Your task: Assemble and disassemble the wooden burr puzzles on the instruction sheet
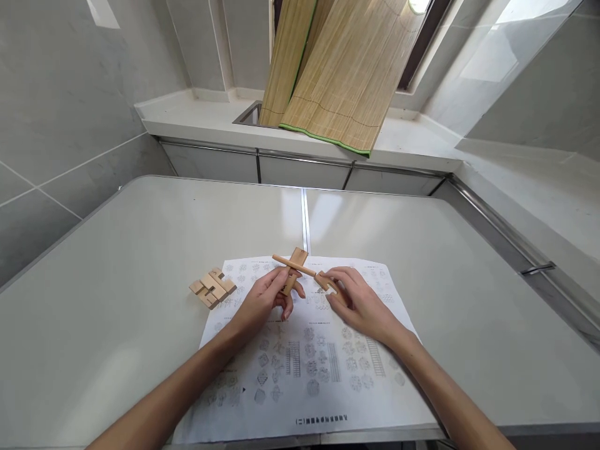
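My left hand (pixel 270 294) is closed round a flat notched wooden piece (pixel 299 255), which tilts up from its fingers. Across that piece lies a thin wooden stick (pixel 294 265), its right end close to the block in the other hand. My right hand (pixel 359 299) grips a notched wooden block (pixel 323 281) whose left end points toward the stick. Whether stick and block touch is too small to tell. Both hands are above a printed sheet (pixel 319 400) with rows of small diagrams. Left of the sheet's upper edge sits a cluster of notched wooden blocks (pixel 212 288).
The pale table (pixel 117 300) has a metal seam (pixel 305 219) down its middle. Behind it run a white counter (pixel 197 122) with a sink corner (pixel 248 114) and a hanging bamboo mat (pixel 342 75). Grey tiled walls (pixel 84 81) stand on both sides.
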Tool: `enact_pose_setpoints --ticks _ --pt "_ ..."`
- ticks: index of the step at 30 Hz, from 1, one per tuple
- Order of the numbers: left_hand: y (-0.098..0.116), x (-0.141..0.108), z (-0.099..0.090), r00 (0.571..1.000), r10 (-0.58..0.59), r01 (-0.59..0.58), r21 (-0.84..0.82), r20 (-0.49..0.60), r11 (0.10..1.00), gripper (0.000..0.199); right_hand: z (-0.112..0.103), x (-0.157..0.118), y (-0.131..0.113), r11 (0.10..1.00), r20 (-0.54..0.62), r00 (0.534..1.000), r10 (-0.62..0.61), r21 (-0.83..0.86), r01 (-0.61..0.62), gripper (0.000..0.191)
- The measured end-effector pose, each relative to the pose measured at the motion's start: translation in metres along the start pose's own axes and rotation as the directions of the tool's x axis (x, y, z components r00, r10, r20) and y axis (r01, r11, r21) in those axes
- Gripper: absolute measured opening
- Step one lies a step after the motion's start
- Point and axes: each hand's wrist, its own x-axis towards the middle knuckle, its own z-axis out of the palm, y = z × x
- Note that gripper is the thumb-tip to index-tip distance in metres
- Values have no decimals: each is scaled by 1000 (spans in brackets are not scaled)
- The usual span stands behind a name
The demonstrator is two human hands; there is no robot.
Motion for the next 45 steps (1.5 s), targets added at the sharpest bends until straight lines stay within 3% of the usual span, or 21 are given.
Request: enact_pose_setpoints --ticks 9,13,18,21,24,32,40,45 --pt "2 1 4 1000 -17 19 73 -26 997 48 1 1 6 998 -17 999 -37 -51 36 27" --pt "4 1 5 999 -15 17 87 -29 996 46 4 4 3 999 -95 994 -45 -32 42 19" --pt "4 2 6 999 -1 8 123 -51 992 45 -1 7 1 964 -269 944 192 232 -130 27" --pt "1 3 4 999 0 6 128 -47 992 46 -9 7 -2 872 -230 893 387 407 -273 42" --pt "-1 3 4 999 3 3 130 -46 991 47 -13 7 -6 792 -182 864 469 519 -321 48" --pt "5 2 7 999 1 6 149 -52 989 45 -11 8 -9 684 -16 894 448 651 -330 46" --pt "4 3 4 999 3 3 163 -35 987 47 -13 7 -4 735 -200 885 420 647 -203 36" --pt "4 3 3 1000 2 0 137 -15 991 45 -15 9 0 623 -122 916 382 766 -158 34"
